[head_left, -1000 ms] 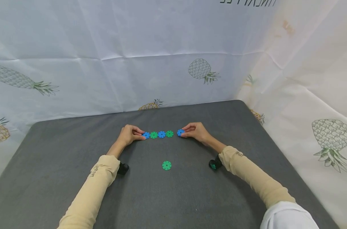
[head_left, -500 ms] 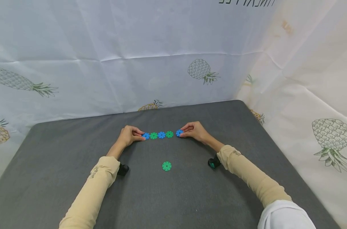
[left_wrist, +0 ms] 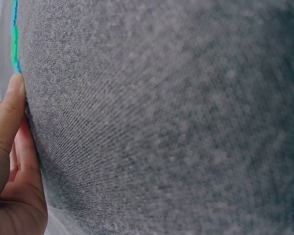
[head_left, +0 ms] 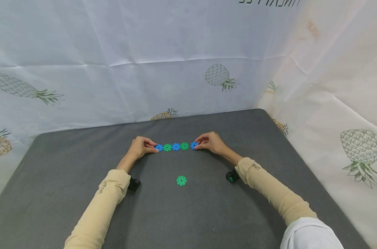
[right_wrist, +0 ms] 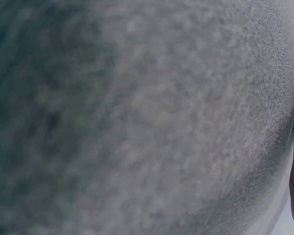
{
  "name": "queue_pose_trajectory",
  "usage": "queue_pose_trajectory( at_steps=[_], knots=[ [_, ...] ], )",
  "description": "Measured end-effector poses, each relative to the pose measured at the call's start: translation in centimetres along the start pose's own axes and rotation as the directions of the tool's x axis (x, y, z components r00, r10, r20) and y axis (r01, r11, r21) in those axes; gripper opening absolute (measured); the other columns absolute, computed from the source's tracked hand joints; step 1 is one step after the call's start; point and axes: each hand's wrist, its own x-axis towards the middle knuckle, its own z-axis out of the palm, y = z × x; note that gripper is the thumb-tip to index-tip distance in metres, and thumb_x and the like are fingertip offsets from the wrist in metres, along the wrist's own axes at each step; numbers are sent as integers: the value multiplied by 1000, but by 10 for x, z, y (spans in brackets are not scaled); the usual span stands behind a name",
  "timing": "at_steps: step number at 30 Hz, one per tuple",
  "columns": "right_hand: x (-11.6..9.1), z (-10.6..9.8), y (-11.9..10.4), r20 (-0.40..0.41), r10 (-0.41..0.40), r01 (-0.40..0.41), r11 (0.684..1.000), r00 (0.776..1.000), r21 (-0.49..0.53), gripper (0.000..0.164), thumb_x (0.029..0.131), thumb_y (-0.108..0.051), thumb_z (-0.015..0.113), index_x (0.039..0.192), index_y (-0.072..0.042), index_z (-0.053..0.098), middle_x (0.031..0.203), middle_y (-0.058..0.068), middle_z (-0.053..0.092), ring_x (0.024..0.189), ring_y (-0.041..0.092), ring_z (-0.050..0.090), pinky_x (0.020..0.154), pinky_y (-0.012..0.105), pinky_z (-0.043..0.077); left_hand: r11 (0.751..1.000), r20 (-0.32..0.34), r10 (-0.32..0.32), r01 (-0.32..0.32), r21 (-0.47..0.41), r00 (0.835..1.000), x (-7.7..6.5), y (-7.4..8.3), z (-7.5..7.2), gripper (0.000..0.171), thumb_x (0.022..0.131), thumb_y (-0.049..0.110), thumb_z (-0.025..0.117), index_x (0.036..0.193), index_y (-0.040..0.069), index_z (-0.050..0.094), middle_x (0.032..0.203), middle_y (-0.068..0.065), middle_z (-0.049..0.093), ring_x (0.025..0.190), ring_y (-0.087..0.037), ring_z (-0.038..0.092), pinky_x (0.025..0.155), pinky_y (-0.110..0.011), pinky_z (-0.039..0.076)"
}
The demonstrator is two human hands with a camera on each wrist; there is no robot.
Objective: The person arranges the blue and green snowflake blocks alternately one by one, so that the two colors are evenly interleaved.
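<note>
In the head view, a row of notched plastic discs lies across the far part of the table, blue and green by turns. My left hand [head_left: 140, 146] pinches the blue disc [head_left: 158, 148] at the row's left end between thumb and fingers. Beside it come a green disc [head_left: 167, 147], a middle blue disc [head_left: 176, 147] and another green disc [head_left: 184, 146], edge to edge. My right hand [head_left: 212, 143] pinches a separate blue disc [head_left: 193, 145], a small gap to the right of the row. The left wrist view shows the left thumb [left_wrist: 12, 93] at the disc's edge.
A single green disc [head_left: 181, 180] lies nearer, between the forearms. The grey cloth-covered table [head_left: 176, 214] meets a white pineapple-print curtain [head_left: 176, 83] at the back and right. Black wrist cameras [head_left: 134, 184] hang under both sleeves.
My right hand has moved slightly left with its blue disc, narrowing the gap to the green disc at the row's right end. The left hand stays in place.
</note>
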Motion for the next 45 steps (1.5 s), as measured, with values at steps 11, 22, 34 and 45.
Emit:
queue_pose_trajectory(
  at_steps=[11, 22, 34, 45],
  knots=[
    [2, 1, 0, -1, -44, 43, 993, 999, -108, 26, 79, -9, 79, 102, 2, 73, 83, 8, 70, 71, 13, 64, 65, 25, 52, 1000, 1, -10, 10, -4, 1000, -2, 4, -2, 20, 79, 7, 79, 96, -4, 74, 88, -15, 73, 80, -23, 68, 75, -36, 53],
    [2, -2, 3, 18, -10, 11, 997, 1000, -81, 28, 80, -9, 79, 105, 2, 73, 84, 8, 71, 73, 13, 65, 66, 25, 52, 1000, -3, -7, 7, -1, 1000, -1, 1, 0, 20, 79, 6, 79, 96, -4, 74, 90, -15, 73, 79, -23, 68, 74, -37, 53],
    [-2, -6, 10, 39, -8, 5, 996, 999, 91, 35, 81, -2, 75, 115, 4, 68, 106, 18, 69, 83, 23, 66, 71, 23, 53, 1000, -2, -17, 17, -5, 1000, -1, 2, -2, 20, 78, 6, 79, 95, -4, 74, 91, -15, 73, 80, -23, 68, 75, -37, 53],
    [-3, -2, 10, -8, -40, 41, 996, 999, 78, 30, 81, 1, 75, 110, 6, 69, 99, 19, 70, 76, 22, 65, 67, 21, 52, 1000, -5, -30, 30, -6, 1000, -1, 1, 0, 21, 78, 7, 80, 96, -2, 75, 90, -13, 73, 78, -18, 68, 74, -34, 53]
  ],
)
